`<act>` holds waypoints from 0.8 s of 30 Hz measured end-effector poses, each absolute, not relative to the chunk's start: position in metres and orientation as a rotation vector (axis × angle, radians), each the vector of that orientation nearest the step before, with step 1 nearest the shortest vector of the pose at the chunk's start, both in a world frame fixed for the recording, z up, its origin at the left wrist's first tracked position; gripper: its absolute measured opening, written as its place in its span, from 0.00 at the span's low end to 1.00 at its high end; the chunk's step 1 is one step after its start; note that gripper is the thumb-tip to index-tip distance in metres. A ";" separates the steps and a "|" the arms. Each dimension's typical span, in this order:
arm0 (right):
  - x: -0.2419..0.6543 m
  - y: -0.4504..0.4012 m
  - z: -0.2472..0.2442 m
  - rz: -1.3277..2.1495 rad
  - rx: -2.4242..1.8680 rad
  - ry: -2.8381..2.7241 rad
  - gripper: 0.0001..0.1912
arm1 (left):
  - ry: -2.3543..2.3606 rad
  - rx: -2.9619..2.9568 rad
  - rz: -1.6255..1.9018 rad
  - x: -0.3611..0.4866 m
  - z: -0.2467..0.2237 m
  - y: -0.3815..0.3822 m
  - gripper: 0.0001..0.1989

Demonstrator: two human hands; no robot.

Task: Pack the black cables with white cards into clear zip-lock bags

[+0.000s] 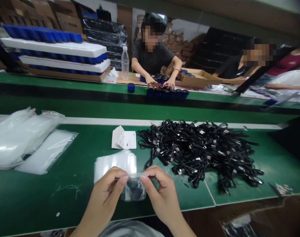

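A small clear plastic bag (133,194) hangs between my two hands at the table's near edge. Something black, probably a coiled cable, shows through its film, and print is visible at one corner. My left hand (108,187) pinches the bag's top edge between thumb and fingers. On the opposite side, my right hand (161,189) grips the same edge in a like pinch. Just beyond my left hand lies a stack of empty clear bags (110,161), partly covered by the fingers. Behind it sits a pile of folded white leaflets (124,138).
A large heap of black USB cables (201,148) spreads to the right. Thick packs of plastic bags (19,138) lie at left. Across the green belt (90,107), a person (152,49) handles blue and black round items (167,93). Trays of blue items (61,49) stand far left.
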State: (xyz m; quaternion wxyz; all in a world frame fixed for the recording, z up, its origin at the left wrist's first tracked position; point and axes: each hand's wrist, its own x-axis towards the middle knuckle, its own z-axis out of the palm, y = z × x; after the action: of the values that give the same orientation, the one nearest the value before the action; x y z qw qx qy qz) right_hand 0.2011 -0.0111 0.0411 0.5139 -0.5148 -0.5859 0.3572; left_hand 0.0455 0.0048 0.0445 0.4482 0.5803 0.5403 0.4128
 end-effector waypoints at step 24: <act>0.194 -0.023 0.040 0.734 -1.330 -1.714 0.13 | 1.223 1.646 0.771 0.035 0.040 -0.001 0.12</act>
State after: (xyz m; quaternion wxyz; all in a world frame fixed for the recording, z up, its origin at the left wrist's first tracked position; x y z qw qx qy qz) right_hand 0.1941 -0.0231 0.0401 0.4129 -0.5289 -0.6816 0.2920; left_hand 0.0350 -0.0008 0.0405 0.4577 0.6679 0.4965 0.3129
